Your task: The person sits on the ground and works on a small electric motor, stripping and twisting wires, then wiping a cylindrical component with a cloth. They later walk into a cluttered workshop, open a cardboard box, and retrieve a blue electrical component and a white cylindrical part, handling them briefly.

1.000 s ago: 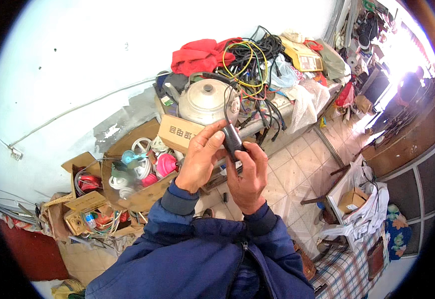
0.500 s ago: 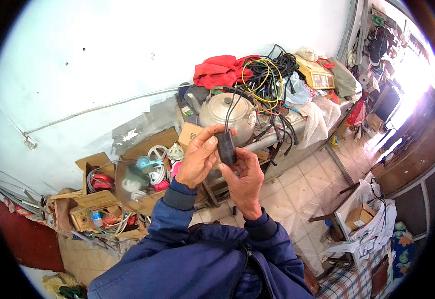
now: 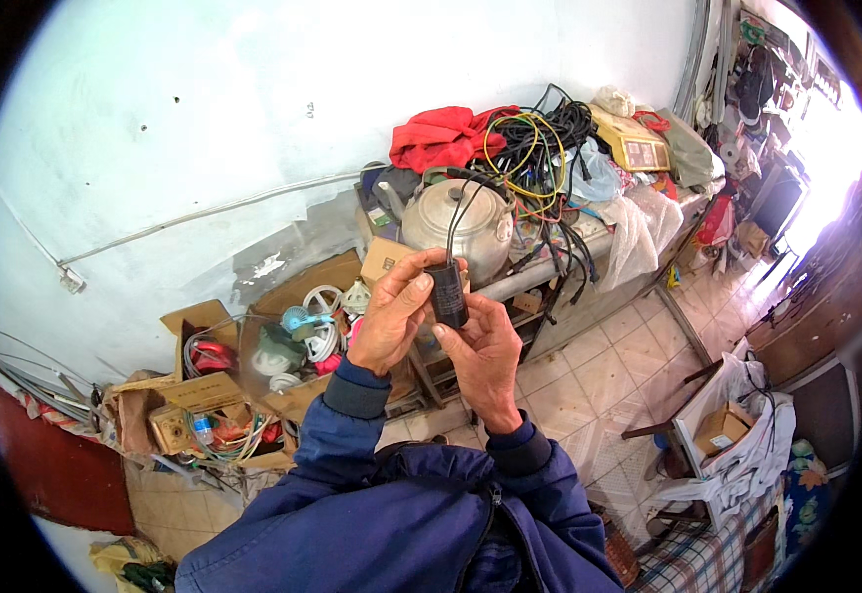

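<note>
Between both hands is a black cylindrical capacitor with faint print on its side, tilted slightly. Two thin dark wires rise from its top end. My left hand grips its upper part, thumb on the near side and fingers behind. At its lower end, my right hand pinches it between thumb and fingers. A large metal kettle stands on the bench just beyond my hands.
On the bench lie a red cloth, tangled black cables and a yellow box. Cardboard boxes with coiled wires and lamp parts stand at left. At right, a small carton rests on a chair.
My view has shifted slightly, so the surroundings sit a little differently. Both hands keep their hold on the capacitor, which has turned a little, showing its print more clearly.
</note>
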{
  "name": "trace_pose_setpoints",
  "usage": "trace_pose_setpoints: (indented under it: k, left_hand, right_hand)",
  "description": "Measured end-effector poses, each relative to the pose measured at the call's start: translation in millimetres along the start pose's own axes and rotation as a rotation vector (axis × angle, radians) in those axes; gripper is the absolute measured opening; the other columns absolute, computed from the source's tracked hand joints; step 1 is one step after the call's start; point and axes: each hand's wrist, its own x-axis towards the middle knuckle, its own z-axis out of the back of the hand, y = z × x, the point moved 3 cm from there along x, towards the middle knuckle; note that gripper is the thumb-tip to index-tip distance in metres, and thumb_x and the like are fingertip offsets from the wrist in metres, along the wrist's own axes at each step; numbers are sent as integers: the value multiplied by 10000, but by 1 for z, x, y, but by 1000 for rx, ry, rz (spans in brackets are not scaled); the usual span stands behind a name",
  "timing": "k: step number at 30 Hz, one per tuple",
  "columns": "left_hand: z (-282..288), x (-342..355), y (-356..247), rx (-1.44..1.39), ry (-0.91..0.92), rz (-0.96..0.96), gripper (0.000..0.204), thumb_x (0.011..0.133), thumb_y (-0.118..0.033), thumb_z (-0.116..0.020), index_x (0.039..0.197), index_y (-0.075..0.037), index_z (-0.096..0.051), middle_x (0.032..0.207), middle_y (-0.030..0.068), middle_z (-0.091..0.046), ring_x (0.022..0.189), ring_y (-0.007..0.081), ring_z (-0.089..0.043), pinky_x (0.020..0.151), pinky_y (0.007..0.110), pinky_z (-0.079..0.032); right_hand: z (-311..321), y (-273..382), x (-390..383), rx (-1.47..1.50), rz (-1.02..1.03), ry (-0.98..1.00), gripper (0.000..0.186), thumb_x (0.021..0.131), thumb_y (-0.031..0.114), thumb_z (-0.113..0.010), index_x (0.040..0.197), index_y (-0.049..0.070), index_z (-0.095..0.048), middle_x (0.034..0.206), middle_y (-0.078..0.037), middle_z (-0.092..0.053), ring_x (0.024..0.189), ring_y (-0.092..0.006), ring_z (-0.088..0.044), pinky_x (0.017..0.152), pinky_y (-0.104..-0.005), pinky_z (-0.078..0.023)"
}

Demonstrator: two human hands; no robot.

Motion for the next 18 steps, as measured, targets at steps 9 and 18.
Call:
trace_pose_setpoints:
  k: [9, 18]
  left_hand:
    - [-5, -6, -1, 45, 23, 13, 418, 1022, -239, -556, 1358, 4, -504, 1307, 156, -603, 1165, 226, -615, 997, 362, -515]
    - [-9, -2, 15, 33, 9, 68, 407, 1022, -226, -550, 1355, 4, -507, 1315, 158, -598, 1157, 217, -611, 987, 348, -517]
  right_hand:
    - [2, 4, -7, 20, 1, 11, 477, 840, -143, -669, 1266, -54, -473, 1190, -134, -629, 1073, -154, -629, 901, -263, -528]
    - [15, 4, -10, -15, -37, -54, 443, 845, -134, -668, 1238, -55, -479, 1151, -117, -641, 1025, -135, -632, 876, -250, -520]
